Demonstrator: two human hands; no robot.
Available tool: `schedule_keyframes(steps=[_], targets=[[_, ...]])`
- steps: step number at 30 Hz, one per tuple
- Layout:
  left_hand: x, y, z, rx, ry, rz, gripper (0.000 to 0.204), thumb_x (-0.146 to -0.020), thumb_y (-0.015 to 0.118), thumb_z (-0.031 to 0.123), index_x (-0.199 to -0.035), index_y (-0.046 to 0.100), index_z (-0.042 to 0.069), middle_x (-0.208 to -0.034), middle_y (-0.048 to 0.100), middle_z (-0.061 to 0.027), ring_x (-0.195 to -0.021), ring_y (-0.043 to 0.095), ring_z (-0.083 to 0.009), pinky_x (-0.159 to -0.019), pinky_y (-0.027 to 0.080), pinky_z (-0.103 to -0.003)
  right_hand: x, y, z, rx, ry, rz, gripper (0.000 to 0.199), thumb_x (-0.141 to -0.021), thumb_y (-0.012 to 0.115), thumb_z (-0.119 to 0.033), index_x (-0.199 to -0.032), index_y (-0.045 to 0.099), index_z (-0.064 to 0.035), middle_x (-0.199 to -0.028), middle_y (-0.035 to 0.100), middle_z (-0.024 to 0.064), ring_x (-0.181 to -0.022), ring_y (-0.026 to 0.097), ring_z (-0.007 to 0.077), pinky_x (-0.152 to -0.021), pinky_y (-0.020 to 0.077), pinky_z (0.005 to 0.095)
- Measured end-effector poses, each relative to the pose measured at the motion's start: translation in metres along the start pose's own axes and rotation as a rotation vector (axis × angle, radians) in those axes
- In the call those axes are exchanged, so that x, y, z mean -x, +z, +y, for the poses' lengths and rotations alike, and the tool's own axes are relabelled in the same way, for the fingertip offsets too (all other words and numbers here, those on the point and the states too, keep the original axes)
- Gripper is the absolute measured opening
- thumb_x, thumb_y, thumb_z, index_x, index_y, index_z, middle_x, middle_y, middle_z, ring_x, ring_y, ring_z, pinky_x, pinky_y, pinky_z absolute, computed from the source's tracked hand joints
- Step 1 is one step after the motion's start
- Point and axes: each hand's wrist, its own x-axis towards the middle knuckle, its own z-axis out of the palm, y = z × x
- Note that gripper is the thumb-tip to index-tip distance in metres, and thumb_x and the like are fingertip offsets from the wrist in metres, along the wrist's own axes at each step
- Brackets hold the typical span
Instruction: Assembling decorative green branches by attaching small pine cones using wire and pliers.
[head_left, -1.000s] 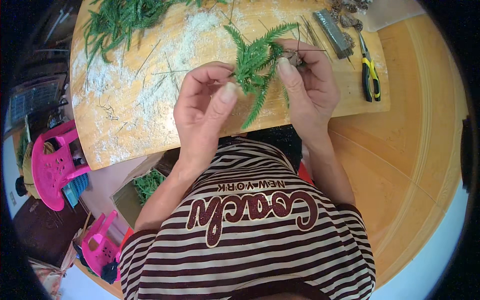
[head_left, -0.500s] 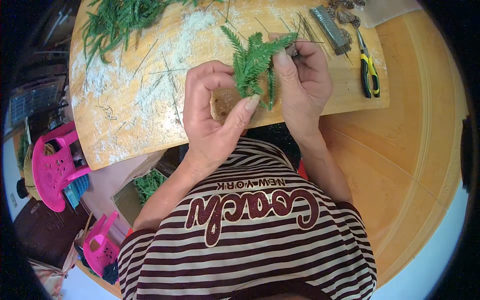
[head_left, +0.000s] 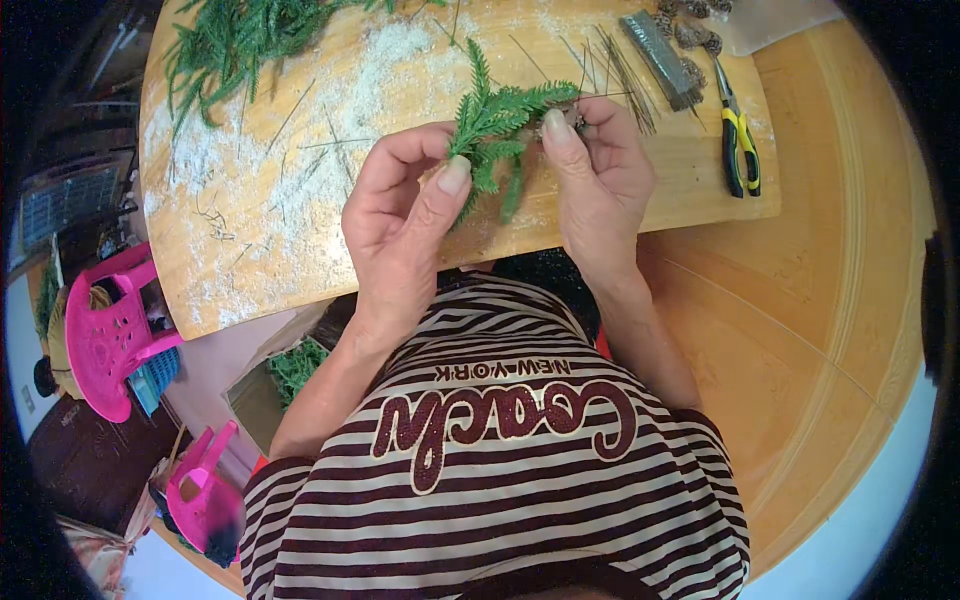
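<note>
My left hand (head_left: pixel 392 215) pinches the base of a green artificial pine sprig (head_left: pixel 490 115) between thumb and fingers. Its needled branches fan up and to the right over the table. My right hand (head_left: pixel 605 195) is closed around a small brown pine cone (head_left: pixel 577 121), mostly hidden behind the thumb and fingers. A thin dark wire sticks out past the fingers on that side. The tip of one sprig branch reaches the right hand's fingers.
White flakes lie scattered over the wooden table (head_left: pixel 240 290). Green sprigs (head_left: pixel 245 45) are heaped at the far left. Far right are loose wires (head_left: pixel 625 80), a grey wire bundle (head_left: pixel 660 60), pine cones (head_left: pixel 690 35) and yellow-black pliers (head_left: pixel 738 140). Pink chairs (head_left: pixel 105 335) stand left.
My left hand has shifted left and slightly up with the sprig, which now leans more to the right. My right hand has dropped a little, still gripping the pine cone.
</note>
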Motion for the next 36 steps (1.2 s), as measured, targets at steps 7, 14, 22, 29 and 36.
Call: schedule_keyframes(steps=[7,14,22,29,36], targets=[[-0.014,-0.019,0.006,-0.624,0.416,-0.092,0.018,-0.082,0.063,0.005,-0.097,0.054,0.000,-0.098,0.057,-0.0106,-0.091,0.052,-0.0209,-0.083,0.041,-0.031,-0.004,-0.017,-0.012,0.154,-0.080,0.100,0.015,-0.087,0.052,0.004,-0.102,0.052,0.0013,-0.093,0.059,0.0056,-0.083,0.052,0.0078,-0.073,0.0436,0.0215],[-0.014,-0.019,0.010,-0.772,0.510,-0.118,0.020,-0.079,0.065,0.004,-0.095,0.054,0.001,-0.093,0.057,-0.0125,-0.088,0.052,-0.0257,-0.081,0.041,-0.033,0.011,-0.009,-0.042,0.485,-0.293,-0.370,0.024,-0.085,0.052,0.003,-0.109,0.052,0.0049,-0.114,0.052,0.0152,-0.089,0.052,0.0134,-0.076,0.0431,0.0233],[-0.015,-0.019,0.007,-0.735,0.494,-0.254,0.019,-0.079,0.064,0.004,-0.096,0.054,0.001,-0.094,0.057,-0.0119,-0.090,0.052,-0.0242,-0.083,0.041,-0.033,-0.012,-0.009,-0.029,0.333,-0.024,-0.556,0.022,-0.084,0.054,0.001,-0.105,0.052,0.0063,-0.120,0.045,0.0161,-0.100,0.051,0.0165,-0.082,0.0444,0.0270],[-0.010,-0.013,0.011,-0.541,0.253,-0.227,0.025,-0.083,0.060,0.009,-0.106,0.056,-0.001,-0.100,0.054,-0.0105,-0.094,0.050,-0.0196,-0.086,0.039,-0.030,-0.010,-0.016,-0.026,0.206,-0.017,-0.529,0.021,-0.085,0.054,-0.001,-0.105,0.052,0.0058,-0.117,0.045,0.0138,-0.101,0.050,0.0159,-0.084,0.0437,0.0280],[-0.007,-0.020,0.005,-0.557,0.152,-0.275,0.028,-0.085,0.058,0.011,-0.110,0.055,-0.001,-0.101,0.053,-0.0098,-0.096,0.049,-0.0180,-0.086,0.038,-0.028,-0.005,-0.020,-0.025,0.333,-0.111,-0.529,0.022,-0.086,0.053,0.000,-0.106,0.050,0.0074,-0.113,0.046,0.0118,-0.097,0.050,0.0153,-0.082,0.0440,0.0275]])
